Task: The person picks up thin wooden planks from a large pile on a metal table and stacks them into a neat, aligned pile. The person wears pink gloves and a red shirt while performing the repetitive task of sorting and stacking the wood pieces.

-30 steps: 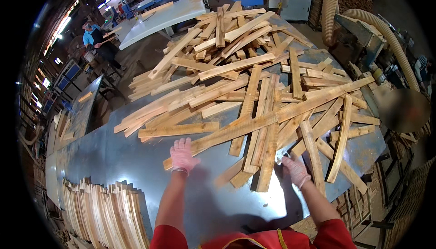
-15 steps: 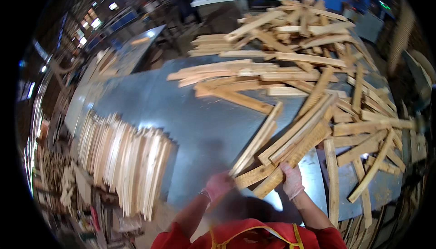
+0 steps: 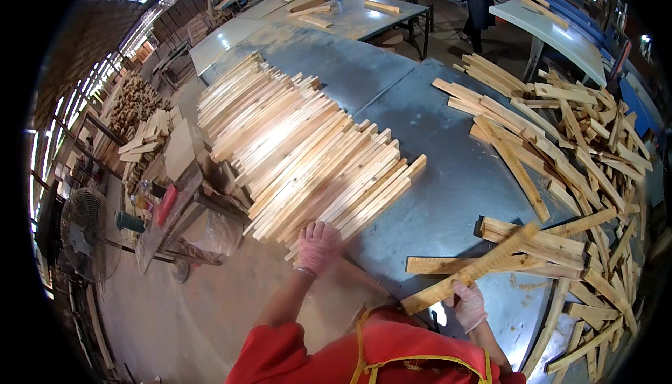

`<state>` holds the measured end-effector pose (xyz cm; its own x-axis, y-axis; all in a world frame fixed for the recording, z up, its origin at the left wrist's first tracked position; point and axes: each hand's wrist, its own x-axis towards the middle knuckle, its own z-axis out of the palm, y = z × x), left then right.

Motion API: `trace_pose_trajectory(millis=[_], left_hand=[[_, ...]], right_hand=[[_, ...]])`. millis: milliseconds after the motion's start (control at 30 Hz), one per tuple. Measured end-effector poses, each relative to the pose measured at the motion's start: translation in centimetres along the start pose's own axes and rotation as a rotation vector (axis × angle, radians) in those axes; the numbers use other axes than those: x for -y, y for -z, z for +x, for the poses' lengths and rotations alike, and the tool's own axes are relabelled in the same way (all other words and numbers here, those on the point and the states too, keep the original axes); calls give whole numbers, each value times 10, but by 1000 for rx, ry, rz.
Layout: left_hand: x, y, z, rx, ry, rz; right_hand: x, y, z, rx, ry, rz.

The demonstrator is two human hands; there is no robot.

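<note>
While a plank is gripped by the right hand, the left hand is set at the near ends of a row of sticks.
Since the earlier frame, the left hand has been brought over from the loose boards; whether anything is grasped by it cannot be told. The plank is slanted across those boards, near the tabletop edge. Open tabletop is left between row and pile. At left, a green container is seen, its contents indistinct.
</note>
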<state>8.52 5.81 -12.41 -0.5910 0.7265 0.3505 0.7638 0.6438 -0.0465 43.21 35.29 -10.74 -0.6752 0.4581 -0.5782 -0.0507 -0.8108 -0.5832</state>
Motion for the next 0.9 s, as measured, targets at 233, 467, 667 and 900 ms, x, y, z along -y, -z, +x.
trace_pose_trajectory(millis=[233,467,667,900], left_hand=[[-145,53,50,639,182,-1083],[-119,31,88,445,661,-1373],[41,17,115,352,357,-38],[74,21,94,282,260,202]], right_hand=[[-42,-64,26,341,-137,-547],[7,-49,34,296,52,-851],[71,55,12,-242,485,-1758],[94,77,74,-200,797,-2346]])
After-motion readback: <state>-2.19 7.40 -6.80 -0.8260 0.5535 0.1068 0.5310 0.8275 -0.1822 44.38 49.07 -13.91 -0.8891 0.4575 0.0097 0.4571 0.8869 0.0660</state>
